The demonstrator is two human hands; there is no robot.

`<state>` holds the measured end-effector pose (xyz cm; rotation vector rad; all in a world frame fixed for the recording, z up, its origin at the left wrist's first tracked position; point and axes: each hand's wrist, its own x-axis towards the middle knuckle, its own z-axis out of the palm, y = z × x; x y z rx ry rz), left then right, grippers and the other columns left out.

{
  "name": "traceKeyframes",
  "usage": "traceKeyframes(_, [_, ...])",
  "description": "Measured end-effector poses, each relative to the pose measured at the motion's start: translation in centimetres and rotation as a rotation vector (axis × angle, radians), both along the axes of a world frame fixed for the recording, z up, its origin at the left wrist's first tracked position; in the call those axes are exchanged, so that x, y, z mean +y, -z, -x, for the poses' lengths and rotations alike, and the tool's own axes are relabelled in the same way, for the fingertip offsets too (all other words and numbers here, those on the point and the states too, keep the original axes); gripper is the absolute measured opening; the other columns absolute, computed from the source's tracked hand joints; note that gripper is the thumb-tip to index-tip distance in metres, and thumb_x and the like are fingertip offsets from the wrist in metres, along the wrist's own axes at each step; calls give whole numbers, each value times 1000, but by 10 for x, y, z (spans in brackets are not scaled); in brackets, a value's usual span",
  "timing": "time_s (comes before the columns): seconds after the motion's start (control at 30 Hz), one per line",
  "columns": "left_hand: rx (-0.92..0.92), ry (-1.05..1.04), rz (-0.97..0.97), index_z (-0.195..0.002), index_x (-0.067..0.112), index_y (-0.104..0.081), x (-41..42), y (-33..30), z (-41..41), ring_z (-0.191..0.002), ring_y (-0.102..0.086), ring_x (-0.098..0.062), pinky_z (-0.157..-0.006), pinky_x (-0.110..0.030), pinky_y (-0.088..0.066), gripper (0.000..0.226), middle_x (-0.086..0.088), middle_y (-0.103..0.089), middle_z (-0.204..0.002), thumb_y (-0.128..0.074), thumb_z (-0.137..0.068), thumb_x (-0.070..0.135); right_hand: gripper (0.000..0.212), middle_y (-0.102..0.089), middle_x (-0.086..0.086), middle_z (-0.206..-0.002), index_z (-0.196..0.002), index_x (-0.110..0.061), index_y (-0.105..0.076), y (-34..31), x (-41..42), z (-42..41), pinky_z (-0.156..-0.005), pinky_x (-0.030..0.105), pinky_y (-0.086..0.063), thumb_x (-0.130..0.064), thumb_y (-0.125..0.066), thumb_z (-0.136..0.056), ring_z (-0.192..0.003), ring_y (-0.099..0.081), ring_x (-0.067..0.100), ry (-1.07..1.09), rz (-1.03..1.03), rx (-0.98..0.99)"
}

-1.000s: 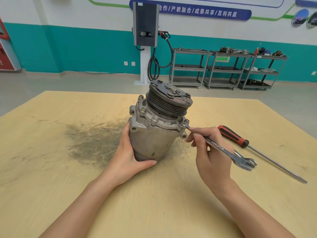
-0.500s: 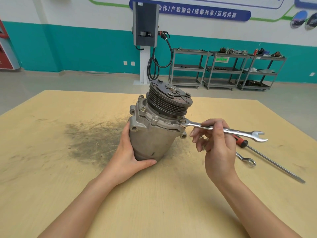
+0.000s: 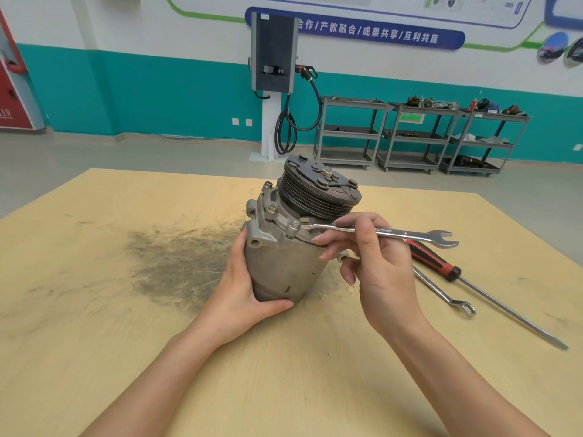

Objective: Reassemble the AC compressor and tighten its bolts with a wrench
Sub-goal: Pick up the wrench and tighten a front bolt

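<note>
Head view, left to right. Dark scuffed patch [image 3: 176,263] on the table [image 3: 94,342] at far left. My left hand [image 3: 243,294] wraps the lower body of the compressor [image 3: 284,263], thumb under its near edge, steadying it; it stands tilted near the table's middle, pulley end up. My right hand [image 3: 378,272] pinches the wrench [image 3: 378,231] mid-shank between thumb and fingers, the other fingers loosely curled. Ring end sits at a flange bolt [image 3: 294,226] on the near side; open end points right. Step, as I judge it: tightening the flange bolts, housing halves already mated. Next move calls for the ring fully seated on the bolt head, then a short swing with the body braced. Compressor: dull grey cast body, grimy; dark ribbed pulley [image 3: 318,197] on top; several bolts stand proud around the flange. Further right, a second wrench [image 3: 441,291] and a screwdriver [image 3: 441,266] lie on the table.
</note>
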<state>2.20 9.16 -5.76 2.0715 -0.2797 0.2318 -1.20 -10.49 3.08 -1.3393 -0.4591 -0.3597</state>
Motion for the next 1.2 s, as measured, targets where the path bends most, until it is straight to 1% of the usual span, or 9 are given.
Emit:
traceKeyframes(0.27, [-5, 21, 11, -147, 43, 0, 0, -2, 1, -142, -28, -4, -117, -36, -32, 128, 9, -24, -156, -87, -53, 55, 30, -75, 12, -92, -94, -25, -68, 0, 6, 0, -37, 14, -30, -47, -49, -93, -65, -72, 21, -52, -1, 53])
traceKeyframes(0.37, [0, 27, 16, -146, 49, 2, -1, -3, 1, -143, -27, -5, -117, -38, -32, 128, 10, -23, -158, -84, -52, 60, 28, -75, 11, -92, -96, -20, -66, 6, 10, 3, -39, 14, -31, -42, -50, -94, -66, -72, 22, -11, -17, 16])
traceKeyframes(0.53, [-4, 17, 14, -145, 50, 3, 0, -2, 1, -144, -27, -5, -117, -39, -33, 129, 10, -23, -158, -84, -50, 62, 21, -75, 3, -91, -105, -18, -65, 20, 15, 11, -59, 8, -42, -30, -50, -98, -69, -71, 21, 165, 149, -176])
traceKeyframes(0.63, [-14, 18, 14, -145, 50, 3, 0, -2, 0, -144, -26, -5, -118, -39, -32, 128, 10, -23, -158, -83, -51, 62, 21, -74, -3, -91, -106, -19, -65, 22, 17, 11, -67, 16, -50, -31, -50, -98, -73, -70, 8, 346, 313, -331])
traceKeyframes(0.8, [-16, 36, 21, -148, 46, 5, 0, -2, 0, -145, -27, -6, -117, -40, -33, 131, 9, -23, -159, -84, -53, 59, 26, -72, -11, -93, -108, -25, -64, 19, 23, 12, -62, 27, -56, -40, -43, -102, -76, -68, 2, 558, 518, -552])
traceKeyframes(0.9, [-16, 45, 18, -149, 46, 6, 0, -2, 0, -145, -27, -7, -117, -40, -33, 131, 8, -24, -159, -85, -55, 58, 29, -65, -31, -101, -106, -42, -62, 21, 27, 10, -81, 35, -55, -60, -41, -96, -93, -64, -3, 391, 492, -317])
traceKeyframes(0.97, [-17, 45, 17, -149, 45, 7, 0, -2, 0, -145, -27, -6, -117, -40, -32, 132, 8, -24, -159, -85, -55, 58, 31, -56, -44, -107, -111, -49, -55, 23, 28, 8, -93, 29, -48, -67, -39, -92, -103, -55, -12, 299, 485, -203])
traceKeyframes(1.1, [-19, 38, 22, -150, 43, 6, -1, -2, 1, -145, -27, -5, -117, -40, -32, 133, 9, -24, -158, -85, -54, 57, 30, -71, -14, -90, -105, -20, -70, 11, 24, 15, -62, 29, -55, -38, -46, -100, -77, -67, 1, 534, 604, -538])
traceKeyframes(1.2, [-20, 40, 25, -149, 46, 8, -1, -3, 1, -145, -26, -5, -118, -39, -32, 133, 11, -22, -159, -86, -55, 57, 27, -70, -7, -81, -100, -13, -68, 2, 26, 20, -55, 33, -54, -31, -49, -99, -69, -67, 6, 529, 533, -518])
